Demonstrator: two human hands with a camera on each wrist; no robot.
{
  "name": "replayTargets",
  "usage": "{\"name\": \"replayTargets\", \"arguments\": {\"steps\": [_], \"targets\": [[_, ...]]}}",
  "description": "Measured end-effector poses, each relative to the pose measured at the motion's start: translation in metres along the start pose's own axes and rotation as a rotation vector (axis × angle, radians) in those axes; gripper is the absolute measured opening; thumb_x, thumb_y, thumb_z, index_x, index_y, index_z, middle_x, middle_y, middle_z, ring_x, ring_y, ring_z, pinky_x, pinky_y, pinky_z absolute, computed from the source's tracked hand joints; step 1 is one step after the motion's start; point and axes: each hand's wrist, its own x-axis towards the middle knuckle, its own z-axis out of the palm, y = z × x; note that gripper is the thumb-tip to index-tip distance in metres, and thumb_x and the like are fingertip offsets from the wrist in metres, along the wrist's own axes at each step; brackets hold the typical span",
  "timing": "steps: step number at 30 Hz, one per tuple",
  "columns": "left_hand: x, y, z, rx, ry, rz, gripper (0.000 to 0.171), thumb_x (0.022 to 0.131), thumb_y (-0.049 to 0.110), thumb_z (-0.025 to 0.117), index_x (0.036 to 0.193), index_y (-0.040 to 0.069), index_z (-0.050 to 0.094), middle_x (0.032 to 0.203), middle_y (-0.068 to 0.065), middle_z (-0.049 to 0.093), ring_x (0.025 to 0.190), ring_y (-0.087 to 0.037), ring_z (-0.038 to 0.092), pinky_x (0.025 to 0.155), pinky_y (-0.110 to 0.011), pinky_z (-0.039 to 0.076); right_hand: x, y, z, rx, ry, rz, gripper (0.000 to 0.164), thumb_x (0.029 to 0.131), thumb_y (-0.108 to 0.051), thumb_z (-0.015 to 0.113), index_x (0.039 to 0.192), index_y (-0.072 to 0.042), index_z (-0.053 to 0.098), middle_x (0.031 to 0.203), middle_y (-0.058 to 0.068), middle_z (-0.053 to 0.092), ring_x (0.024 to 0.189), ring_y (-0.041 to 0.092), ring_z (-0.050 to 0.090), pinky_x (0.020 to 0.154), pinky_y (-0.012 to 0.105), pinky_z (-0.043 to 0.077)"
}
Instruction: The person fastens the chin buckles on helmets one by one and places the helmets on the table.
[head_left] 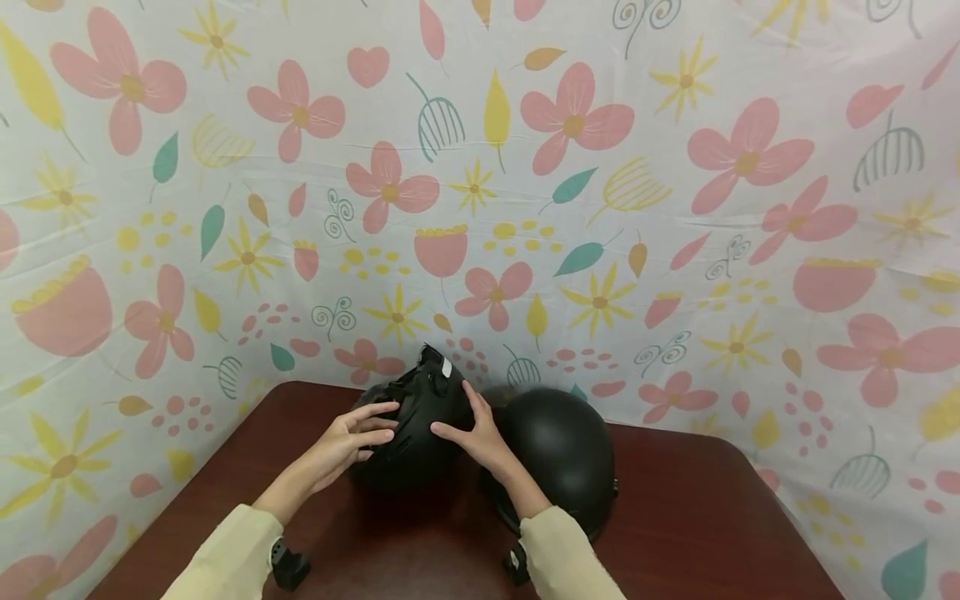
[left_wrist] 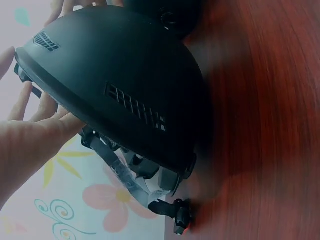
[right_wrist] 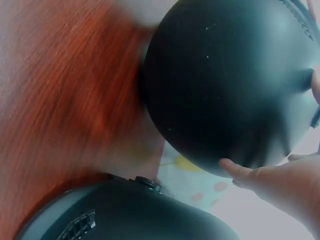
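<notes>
Black helmet (head_left: 429, 446) tilts, opening facing away and leftward, long axis rising rightward.

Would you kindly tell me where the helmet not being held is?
In the head view, the unheld helmet sits on the table, right of the tilted helmet between the left hand and right hand.

Patterned cloth (head_left: 480, 200) closing off the far edge of the desk (head_left: 690, 508), left helmet (head_left: 431, 442) and right helmet (head_left: 566, 450) crowding it, right hand (head_left: 480, 437) blocking the way between them, free room running along left and right edges.
</notes>
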Motion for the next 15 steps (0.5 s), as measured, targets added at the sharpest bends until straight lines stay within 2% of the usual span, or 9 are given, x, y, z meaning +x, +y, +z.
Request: {"name": "replayTargets", "arguments": {"steps": [5,11,15], "targets": [[-0.001,-0.004,-0.003,0.008,0.012,0.028,0.062,0.097,0.028,0.061,0.151,0.010,0.036,0.143,-0.019,0.050,0.124,-0.021,0.055,0.094,-0.036,0.048,-0.001,0.002,0.000,0.020,0.020,0.009,0.095,0.087,-0.045,0.070,0.158,-0.024,0.012,0.163,0.020,0.004,0.149,0.048,0.009,0.111,0.069,0.022],[-0.007,-0.012,-0.007,0.036,0.074,0.085,0.059,0.096,0.025,0.062,0.147,0.002,0.041,0.132,-0.015,0.060,0.108,-0.005,0.064,0.101,-0.043,0.049,-0.004,0.004,-0.001,0.041,0.010,0.025,0.092,0.088,-0.043,0.070,0.158,-0.027,0.013,0.164,0.020,0.003,0.149,0.049,0.008,0.110,0.071,0.022],[-0.010,-0.013,-0.006,0.078,0.085,0.091,0.056,0.096,0.025,0.062,0.144,0.001,0.045,0.130,-0.015,0.063,0.107,-0.006,0.064,0.105,-0.051,0.044,-0.004,0.004,-0.003,0.065,0.009,0.039,0.091,0.089,-0.039,0.069,0.158,-0.027,0.012,0.163,0.020,0.003,0.149,0.049,0.008,0.110,0.070,0.022]]}}
